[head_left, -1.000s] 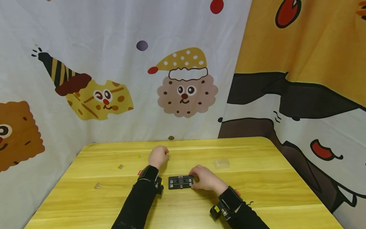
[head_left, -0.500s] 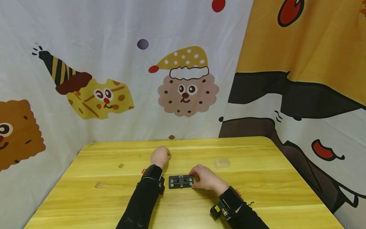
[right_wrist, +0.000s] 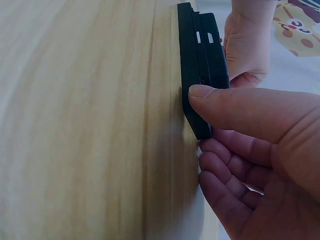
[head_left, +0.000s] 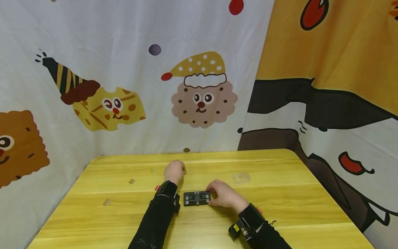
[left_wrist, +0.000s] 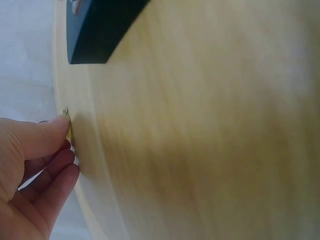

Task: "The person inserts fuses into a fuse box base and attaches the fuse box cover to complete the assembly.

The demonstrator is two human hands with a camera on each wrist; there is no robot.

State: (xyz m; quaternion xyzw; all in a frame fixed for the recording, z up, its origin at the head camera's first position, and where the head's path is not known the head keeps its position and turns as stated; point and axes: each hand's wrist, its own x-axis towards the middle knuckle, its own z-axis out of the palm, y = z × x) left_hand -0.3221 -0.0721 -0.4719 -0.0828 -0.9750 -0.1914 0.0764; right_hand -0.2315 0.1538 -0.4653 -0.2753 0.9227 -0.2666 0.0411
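Observation:
My left hand (head_left: 174, 172) is at the far middle of the table. In the left wrist view its thumb and fingers pinch a small thin yellowish see-through piece (left_wrist: 69, 131), close over the wood. My right hand (head_left: 226, 196) grips the right end of a flat black rectangular base (head_left: 191, 199) with silvery metal squares at its corners and a small clear part standing at the middle of its back edge. In the right wrist view the thumb lies along the side of the base (right_wrist: 192, 70), and the other fingers are curled at its end, partly hidden.
A clear plastic box (head_left: 241, 178) stands behind my right hand. Left of my left arm lie several small clear pieces: one near (head_left: 107, 202), one farther back (head_left: 132, 181), and a yellowish one (head_left: 153, 169). A printed curtain (head_left: 124, 141) hangs behind the wooden table (head_left: 280, 193).
My left hand has moved slightly right, and its fingertips have closed in on the small piece by the table. The right hand and the black base have stayed in place.

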